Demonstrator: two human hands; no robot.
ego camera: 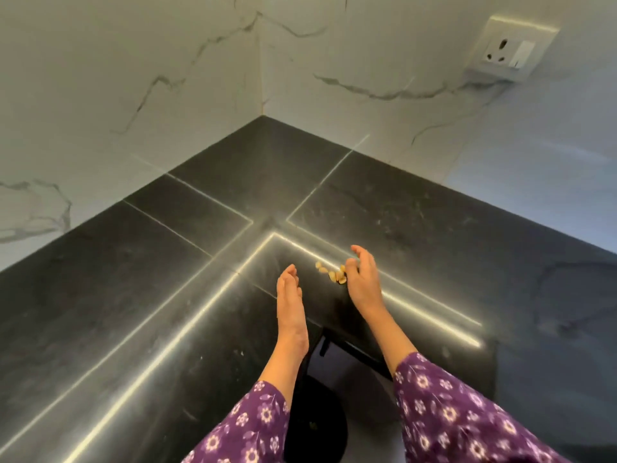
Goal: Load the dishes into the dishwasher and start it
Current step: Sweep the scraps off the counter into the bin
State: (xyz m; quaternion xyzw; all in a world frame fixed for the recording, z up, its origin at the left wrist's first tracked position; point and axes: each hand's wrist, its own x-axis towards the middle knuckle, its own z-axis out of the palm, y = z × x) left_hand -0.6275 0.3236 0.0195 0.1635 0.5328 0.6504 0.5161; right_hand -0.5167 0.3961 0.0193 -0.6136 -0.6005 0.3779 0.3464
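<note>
Two bare hands reach out over a black stone counter that fills an inside corner between two white, grey-veined walls. The left grip is open: its fingers lie straight and close together, the hand turned on edge with the palm facing right, and it holds nothing. It sits near the counter's near edge, and whether its lower edge touches the stone cannot be told. The right grip is open too, loosely cupped with the palm facing left toward the other hand. Its thumb is raised on the far side, its fingers are curled a little, and nothing is held in it. A small cluster of yellowish scraps lies on the counter between the two hands, just beside the right fingers. Whether those fingers touch the nearest scrap cannot be told. The left grip is a little apart from the cluster, to its near left. Both forearms come out of purple sleeves printed with pale flowers. Below the counter's near edge, between the forearms, sits a dark shape too dim to name. High on the right wall is a white socket with a switch.
</note>
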